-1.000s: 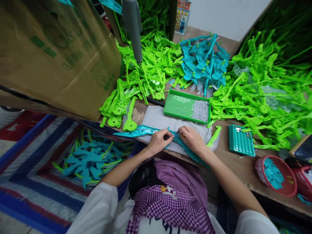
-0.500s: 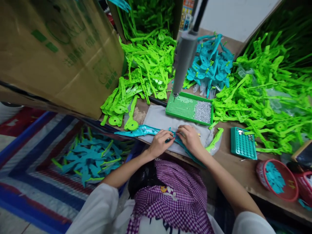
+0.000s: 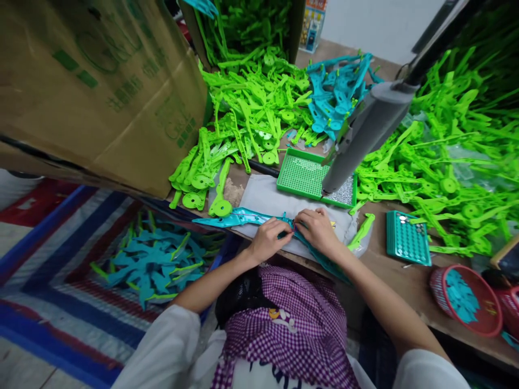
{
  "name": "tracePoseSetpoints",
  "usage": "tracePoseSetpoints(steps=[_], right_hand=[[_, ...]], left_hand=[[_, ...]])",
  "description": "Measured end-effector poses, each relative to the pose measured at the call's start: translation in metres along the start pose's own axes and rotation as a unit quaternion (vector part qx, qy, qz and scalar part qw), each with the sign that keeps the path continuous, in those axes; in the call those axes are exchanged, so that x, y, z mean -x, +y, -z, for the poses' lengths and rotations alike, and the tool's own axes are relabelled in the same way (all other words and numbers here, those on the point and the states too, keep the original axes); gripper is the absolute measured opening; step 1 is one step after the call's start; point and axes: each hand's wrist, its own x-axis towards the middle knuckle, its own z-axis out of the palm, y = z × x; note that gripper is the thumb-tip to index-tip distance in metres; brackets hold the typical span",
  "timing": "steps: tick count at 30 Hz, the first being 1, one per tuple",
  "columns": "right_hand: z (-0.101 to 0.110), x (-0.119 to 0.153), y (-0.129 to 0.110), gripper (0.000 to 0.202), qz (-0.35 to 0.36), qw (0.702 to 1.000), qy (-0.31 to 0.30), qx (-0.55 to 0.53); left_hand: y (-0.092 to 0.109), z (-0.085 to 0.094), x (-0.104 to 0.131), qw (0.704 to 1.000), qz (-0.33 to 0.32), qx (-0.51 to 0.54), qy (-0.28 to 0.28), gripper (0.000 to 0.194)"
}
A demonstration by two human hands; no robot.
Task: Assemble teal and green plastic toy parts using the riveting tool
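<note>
A long blue plastic part (image 3: 247,216) lies across the grey cloth (image 3: 259,189) at the table's front edge, its pointed end toward the left. My left hand (image 3: 270,237) is closed at the part's middle, thumb and fingertips pinched together on something too small to make out. Close beside it, my right hand (image 3: 316,229) also has its fingers pressed together on the blue part. The fingertips of both hands nearly meet. Just behind them is a green tray (image 3: 300,175) with small silvery pieces, and a grey hanging screwdriver (image 3: 365,135) has its tip over it.
Bright green parts (image 3: 251,102) heap up behind, with more at right. A blue pile (image 3: 340,89) stands between them. At right are a teal tray (image 3: 407,237) and a red basket (image 3: 466,300). A big cardboard box (image 3: 105,92) rises at left, above a bin of blue parts (image 3: 150,259).
The hanging screwdriver has swung to the right, from the tray's left part to its right part. Both hands stay at nearly the same place on the blue part.
</note>
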Motion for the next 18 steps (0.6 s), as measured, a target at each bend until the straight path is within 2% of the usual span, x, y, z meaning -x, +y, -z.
tracePoseSetpoints(steps=[5,11,15,18], right_hand=[[0.007,-0.006,-0.004,0.017,0.013,0.996,-0.052,0.069],[0.009,0.003,0.012,0.022,0.001,0.992,-0.06,-0.107],[0.003,0.003,0.013,0.018,-0.046,0.993,-0.027,-0.11],[-0.005,0.001,0.01,0.014,-0.069,0.993,-0.017,-0.096]], left_hand=[[0.002,0.001,-0.001,1.0,0.016,-0.008,-0.012,0.01],[0.003,0.004,-0.005,0.998,0.037,-0.014,-0.044,0.006],[0.006,0.009,-0.008,0.997,0.041,-0.023,-0.061,0.004],[0.008,0.013,-0.007,0.997,0.016,-0.03,-0.07,0.008]])
